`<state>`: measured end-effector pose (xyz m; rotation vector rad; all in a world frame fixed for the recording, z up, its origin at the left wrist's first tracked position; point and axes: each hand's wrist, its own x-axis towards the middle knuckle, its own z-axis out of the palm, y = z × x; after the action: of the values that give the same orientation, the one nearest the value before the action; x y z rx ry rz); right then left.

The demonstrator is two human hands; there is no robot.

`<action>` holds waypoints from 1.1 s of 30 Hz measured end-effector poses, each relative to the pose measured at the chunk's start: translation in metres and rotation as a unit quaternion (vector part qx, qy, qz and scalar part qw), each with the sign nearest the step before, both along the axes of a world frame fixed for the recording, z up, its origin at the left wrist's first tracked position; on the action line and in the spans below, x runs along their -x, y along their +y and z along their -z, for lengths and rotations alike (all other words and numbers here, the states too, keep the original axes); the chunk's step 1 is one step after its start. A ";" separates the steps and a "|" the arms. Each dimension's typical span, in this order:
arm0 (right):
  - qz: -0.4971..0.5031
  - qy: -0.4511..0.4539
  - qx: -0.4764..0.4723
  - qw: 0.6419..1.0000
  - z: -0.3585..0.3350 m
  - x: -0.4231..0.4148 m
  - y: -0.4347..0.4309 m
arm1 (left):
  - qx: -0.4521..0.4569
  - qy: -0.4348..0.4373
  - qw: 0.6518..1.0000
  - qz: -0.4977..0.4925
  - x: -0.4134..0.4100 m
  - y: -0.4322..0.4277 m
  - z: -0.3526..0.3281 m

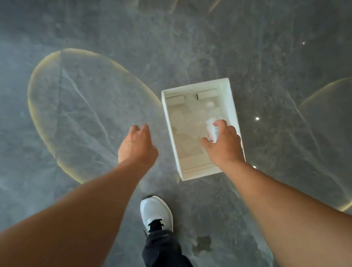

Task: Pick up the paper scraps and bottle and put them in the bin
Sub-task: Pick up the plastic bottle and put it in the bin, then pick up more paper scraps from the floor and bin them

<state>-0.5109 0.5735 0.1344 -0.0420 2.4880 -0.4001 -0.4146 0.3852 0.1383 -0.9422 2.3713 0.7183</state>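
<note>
White bin (230, 99) is seen right of centre; bottle (212, 128) is gripped by right hand (224, 146) above it; left hand (137, 146) is loosely curled, empty.

Two bare forearms reach forward and down from the bottom corners of the view. The left hand (137, 146) hangs palm down with a loose wrist, its fingers (144, 128) curled slightly and holding nothing. The right hand (224, 143) stretches further to the right, back of the hand up, fingers (220, 124) and thumb wrapped around a small bottle (212, 128). One leg steps forward between the arms.
</note>
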 end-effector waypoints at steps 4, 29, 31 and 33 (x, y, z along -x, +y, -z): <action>-0.091 -0.034 0.027 0.995 -0.017 -0.023 -0.074 | 0.032 -0.032 0.997 -0.067 -0.056 -0.058 -0.018; -0.615 -0.117 -0.004 0.780 0.016 -0.592 -0.339 | 0.000 -0.097 0.921 -0.377 -0.705 -0.140 -0.016; -0.621 -0.100 -0.013 0.777 0.035 -0.623 -0.365 | 0.009 -0.073 0.924 -0.376 -0.734 -0.158 0.003; -0.628 -0.084 -0.018 0.773 0.058 -0.649 -0.387 | 0.015 -0.047 0.920 -0.389 -0.753 -0.176 0.028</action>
<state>0.1378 0.1869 0.0764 -1.4716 1.7463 0.2287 0.3385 0.2088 0.1102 -1.9195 1.8808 0.8783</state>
